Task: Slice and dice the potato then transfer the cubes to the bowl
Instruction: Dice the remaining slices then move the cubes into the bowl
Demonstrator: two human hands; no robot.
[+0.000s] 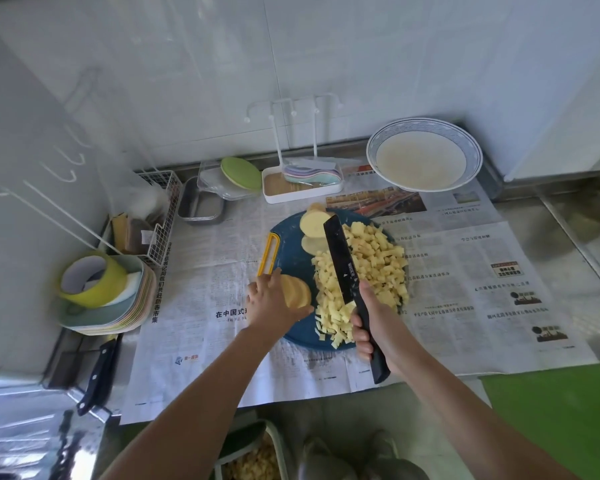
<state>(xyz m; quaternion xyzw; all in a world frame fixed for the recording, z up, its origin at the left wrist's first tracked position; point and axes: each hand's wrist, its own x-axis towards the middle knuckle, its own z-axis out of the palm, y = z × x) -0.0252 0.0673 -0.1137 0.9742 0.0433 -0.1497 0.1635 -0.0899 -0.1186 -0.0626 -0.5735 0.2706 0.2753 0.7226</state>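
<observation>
Left grip (pixel 269 299) holds stacked pale yellow potato slices (pixel 297 292) at round blue cutting board's (pixel 290 258) left edge, right grip (pixel 371 323) wraps long black knife (pixel 340 258), blade over diced potato heap (pixel 374 268)

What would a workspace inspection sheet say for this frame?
Surface: newspaper covers the counter; a blue cutting board lies on it.
Job's things: potato cubes piled on the board; potato slices at its left edge; bowl at back right, no cubes inside.
Clutter: plate stack and second knife at left.
Hands: left hand holds the slices; right hand grips the black knife over the cubes.
Cables: nothing seen.
Surroundings: white tiled wall.
</observation>
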